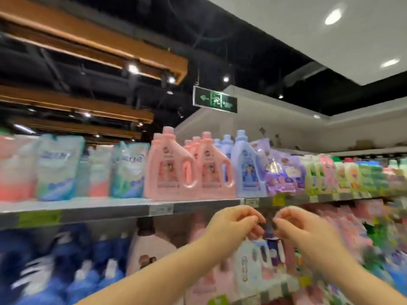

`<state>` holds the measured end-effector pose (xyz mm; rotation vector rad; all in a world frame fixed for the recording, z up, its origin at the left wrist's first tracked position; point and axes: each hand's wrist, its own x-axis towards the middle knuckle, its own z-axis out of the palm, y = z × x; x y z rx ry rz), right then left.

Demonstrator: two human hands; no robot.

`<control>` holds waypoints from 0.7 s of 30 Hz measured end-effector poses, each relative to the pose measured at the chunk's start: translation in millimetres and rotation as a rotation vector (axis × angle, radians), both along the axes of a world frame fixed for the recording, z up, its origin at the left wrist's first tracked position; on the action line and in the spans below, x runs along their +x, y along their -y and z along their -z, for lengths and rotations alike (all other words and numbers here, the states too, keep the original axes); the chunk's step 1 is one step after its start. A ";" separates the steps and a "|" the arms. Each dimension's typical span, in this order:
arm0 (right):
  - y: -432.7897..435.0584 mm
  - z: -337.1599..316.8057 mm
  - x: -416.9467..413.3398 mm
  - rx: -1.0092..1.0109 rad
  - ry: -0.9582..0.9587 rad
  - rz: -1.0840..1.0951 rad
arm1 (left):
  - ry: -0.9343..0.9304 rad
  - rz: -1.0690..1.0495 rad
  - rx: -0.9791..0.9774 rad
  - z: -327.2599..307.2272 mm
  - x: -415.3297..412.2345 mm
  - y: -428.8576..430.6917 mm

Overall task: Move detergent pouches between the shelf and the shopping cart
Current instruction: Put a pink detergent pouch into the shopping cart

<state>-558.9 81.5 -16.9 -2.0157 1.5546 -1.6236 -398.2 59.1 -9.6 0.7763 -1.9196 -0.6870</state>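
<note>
Purple detergent pouches lean on the shelf just above my fingers. My left hand and right hand hang close together below its edge, fingers curled in, gripping nothing I can see.

Only the person's two arms are in view, from forearm to fingertips. The left forearm is bare along all its visible length, and so is the right forearm. The left hand and the right hand are uncovered as well. Both arms look slim, with narrow wrists. Motion blur softens the fingers, so nails and other fine detail cannot be made out.
</note>
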 end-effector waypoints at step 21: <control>80.0 -123.8 388.5 -0.307 -0.229 -0.418 | 0.402 -0.932 -0.309 -141.5 401.0 -35.2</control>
